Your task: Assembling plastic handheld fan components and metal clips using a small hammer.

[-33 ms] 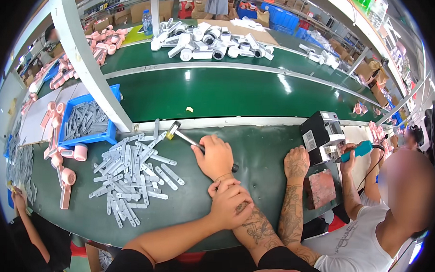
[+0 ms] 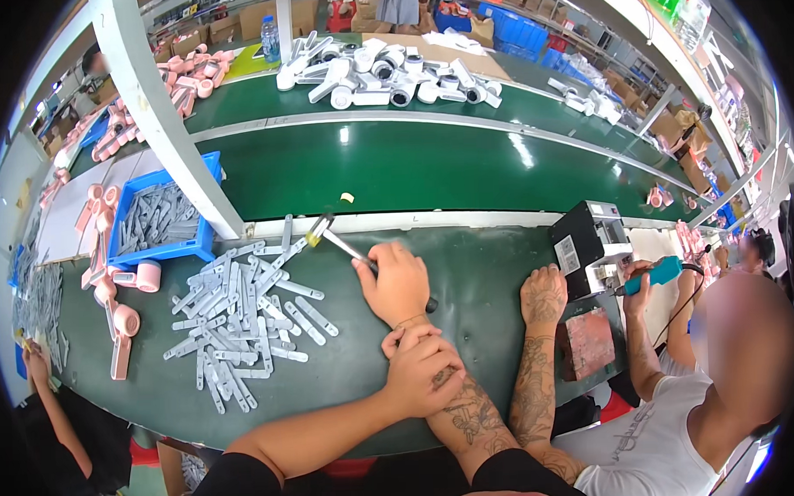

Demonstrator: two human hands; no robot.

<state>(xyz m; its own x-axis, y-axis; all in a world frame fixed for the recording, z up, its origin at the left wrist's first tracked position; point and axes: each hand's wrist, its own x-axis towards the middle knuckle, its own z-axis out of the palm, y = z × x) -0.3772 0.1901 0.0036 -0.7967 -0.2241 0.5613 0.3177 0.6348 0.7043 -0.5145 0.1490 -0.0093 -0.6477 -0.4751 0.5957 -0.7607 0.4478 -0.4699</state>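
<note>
Gripping right hand (image 2: 397, 287): your fingers close round the hammer (image 2: 343, 246).
Clasping left hand (image 2: 423, 374): your fingers wrap your right forearm (image 2: 468, 412).
Grey strips (image 2: 240, 302): heaped at your left.

The person wears a black top whose short, plain sleeves show at the lower edge, the left sleeve (image 2: 239, 481) and the right sleeve (image 2: 520, 473) both loosely cut. Dark tattoos (image 2: 475, 417) in dense, curling lines cover the right forearm (image 2: 456, 398). Both the left hand (image 2: 422, 374) and the right hand (image 2: 396, 288) are bare, with short rounded fingers.
</note>
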